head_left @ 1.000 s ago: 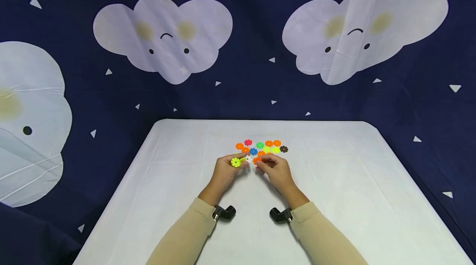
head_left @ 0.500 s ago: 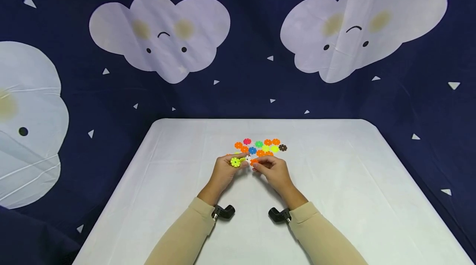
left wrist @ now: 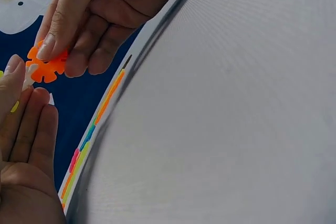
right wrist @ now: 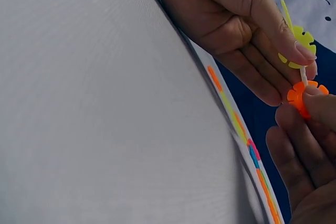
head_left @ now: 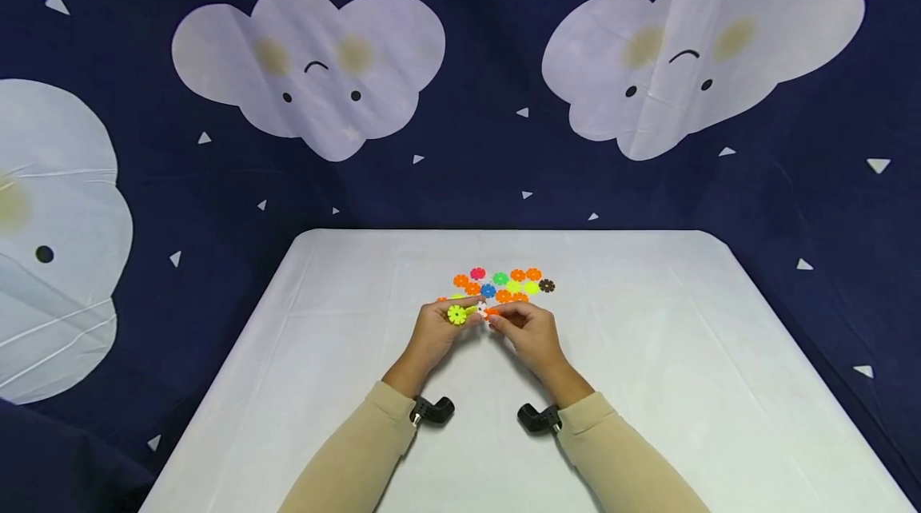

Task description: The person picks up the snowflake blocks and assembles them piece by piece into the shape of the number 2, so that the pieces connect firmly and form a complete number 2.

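Between thumb and fingers, my left hand (head_left: 430,335) pinches a small chain of notched plastic flower discs: a yellow disc (right wrist: 303,40), another yellow piece seen edge-on, and a white disc (head_left: 482,308). My right hand (head_left: 534,333) pinches an orange notched disc (left wrist: 46,67) between thumb and index finger. The orange disc's edge meets the white one in both wrist views, set crosswise to it. Both hands are close together above the table, and fingertips cover part of the discs.
Behind the hands, several loose discs lie flat on the white table (head_left: 647,353), among them pink (head_left: 478,273), green (head_left: 500,279), blue (head_left: 488,290) and dark brown (head_left: 547,286). A dark blue cloth (head_left: 489,185) with clouds hangs beyond the far edge.
My right hand has moved slightly left, bringing the orange disc from a small gap up against the white disc. The left hand has stayed nearly still, keeping its grip on the chain.
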Tool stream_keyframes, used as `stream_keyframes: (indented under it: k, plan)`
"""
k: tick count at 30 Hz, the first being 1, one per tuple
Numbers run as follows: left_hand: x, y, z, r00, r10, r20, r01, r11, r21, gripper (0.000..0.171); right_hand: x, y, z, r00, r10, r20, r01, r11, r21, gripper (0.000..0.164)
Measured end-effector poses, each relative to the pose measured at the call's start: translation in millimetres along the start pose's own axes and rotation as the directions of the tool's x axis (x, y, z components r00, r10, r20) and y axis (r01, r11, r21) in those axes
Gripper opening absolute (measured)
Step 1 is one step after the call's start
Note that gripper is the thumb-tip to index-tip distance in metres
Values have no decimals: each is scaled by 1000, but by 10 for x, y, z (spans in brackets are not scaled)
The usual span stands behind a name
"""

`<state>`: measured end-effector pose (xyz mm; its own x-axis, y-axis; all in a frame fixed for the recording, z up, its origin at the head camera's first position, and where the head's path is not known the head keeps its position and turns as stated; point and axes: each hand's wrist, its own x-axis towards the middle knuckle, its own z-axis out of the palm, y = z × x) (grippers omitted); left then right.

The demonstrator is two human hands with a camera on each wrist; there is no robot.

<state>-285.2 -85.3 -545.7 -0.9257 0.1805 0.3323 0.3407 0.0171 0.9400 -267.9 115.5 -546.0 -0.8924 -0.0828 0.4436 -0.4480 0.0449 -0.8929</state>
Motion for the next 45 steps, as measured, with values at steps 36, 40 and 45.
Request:
stream_keyframes:
  k: [36,40,45]
  plan:
    - [9,-15,-4,997,-9,-78,5,999,-53,32,319,224,-295,990,113,-88,-143,728,-670,29]
    - [19,-14,-5,996,2,-84,-7,998,-63,33,305,203,-312,991,89,-102,-134,773,-621,27]
    - [14,-19,7,996,-1,-92,-4,998,-57,32,233,177,-346,989,87,-122,-140,832,-537,23]
